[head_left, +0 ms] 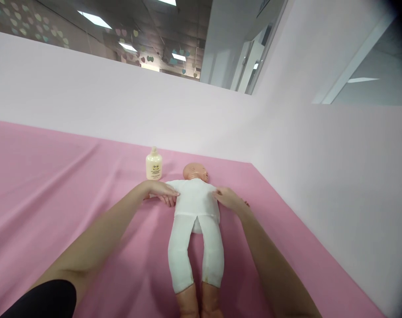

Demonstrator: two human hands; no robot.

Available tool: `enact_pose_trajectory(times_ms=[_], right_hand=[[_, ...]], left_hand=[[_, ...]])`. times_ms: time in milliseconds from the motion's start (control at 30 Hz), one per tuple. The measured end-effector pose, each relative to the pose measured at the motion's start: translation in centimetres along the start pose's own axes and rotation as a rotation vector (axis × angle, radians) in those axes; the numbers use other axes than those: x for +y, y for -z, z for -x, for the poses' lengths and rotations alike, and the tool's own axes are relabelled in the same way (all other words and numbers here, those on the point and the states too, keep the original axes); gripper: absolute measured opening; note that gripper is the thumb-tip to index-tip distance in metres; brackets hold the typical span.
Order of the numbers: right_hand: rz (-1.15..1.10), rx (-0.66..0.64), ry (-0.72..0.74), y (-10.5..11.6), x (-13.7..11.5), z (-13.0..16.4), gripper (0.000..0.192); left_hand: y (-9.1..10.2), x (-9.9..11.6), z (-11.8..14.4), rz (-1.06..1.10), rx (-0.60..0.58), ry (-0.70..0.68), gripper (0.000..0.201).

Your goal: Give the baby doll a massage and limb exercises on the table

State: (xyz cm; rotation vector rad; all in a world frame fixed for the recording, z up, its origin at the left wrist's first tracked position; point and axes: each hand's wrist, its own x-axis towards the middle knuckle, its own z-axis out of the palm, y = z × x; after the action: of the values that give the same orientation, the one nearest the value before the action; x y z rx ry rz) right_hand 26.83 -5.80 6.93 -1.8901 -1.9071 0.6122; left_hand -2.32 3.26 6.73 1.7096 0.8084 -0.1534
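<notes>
A baby doll (196, 198) in a white top and white trousers lies stretched out on a pink padded surface (121, 265). Its bald head is at the far end, turned to the right, and its bare feet point toward me. My left hand (163, 191) is over the doll's arm on the left, fingers bent around it near the white sleeve. On the other side, my right hand (227, 197) has its fingers curled at the doll's shoulder and upper arm. Small parts of the doll's hands show beyond my wrists. My palms are hidden.
A cream-coloured bottle (154, 165) with a dark printed label stands beyond my left hand, left of the doll's head. A white wall (128, 97) borders the surface at the back, another (336, 185) on the right. Windows (137, 44) are set above.
</notes>
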Motion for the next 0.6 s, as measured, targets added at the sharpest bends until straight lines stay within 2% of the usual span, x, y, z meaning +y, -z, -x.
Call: enact_pose_trajectory(times_ms=[67, 167, 233, 267, 300, 333, 400, 433, 533, 600], right_hand=[[-0.034, 0.129, 0.299, -0.9, -2.5, 1.1, 0.027], [-0.017, 0.087, 0.672, -2.9, -5.2, 2.5, 0.029], [0.037, 0.005, 0.718, -4.4, -5.8, 3.1, 0.034], [0.056, -0.023, 0.707, -5.1, -5.9, 3.2, 0.034], [0.070, -0.043, 0.702, -5.6, -5.7, 3.2, 0.032], [0.082, -0.046, 0.702, -6.1, -5.6, 3.1, 0.032], [0.103, -0.036, 0.707, -6.7, -5.3, 2.8, 0.031], [0.114, -0.027, 0.708, -6.9, -5.2, 2.6, 0.031], [0.145, -0.012, 0.699, -7.0, -5.1, 2.4, 0.028], [0.160, -0.003, 0.694, -7.0, -5.2, 2.3, 0.027]], left_hand=[[0.9, 1.4, 0.8, -0.160, 0.244, -0.086, 0.037], [3.2, 3.3, 1.4, -0.444, 0.888, -0.324, 0.031], [5.3, 3.8, 1.6, -0.694, 1.186, -0.396, 0.033], [6.3, 3.8, 1.7, -0.770, 1.270, -0.364, 0.037], [7.2, 3.6, 1.8, -0.812, 1.296, -0.283, 0.040], [8.0, 3.3, 1.9, -0.839, 1.269, -0.164, 0.040], [8.8, 2.8, 1.9, -0.901, 1.152, 0.030, 0.039], [8.8, 2.8, 1.8, -0.920, 1.134, 0.079, 0.039], [6.8, 4.1, 0.4, -0.949, 1.220, 0.085, 0.047], [4.4, 5.9, -1.5, -0.940, 1.138, -0.051, 0.049]])
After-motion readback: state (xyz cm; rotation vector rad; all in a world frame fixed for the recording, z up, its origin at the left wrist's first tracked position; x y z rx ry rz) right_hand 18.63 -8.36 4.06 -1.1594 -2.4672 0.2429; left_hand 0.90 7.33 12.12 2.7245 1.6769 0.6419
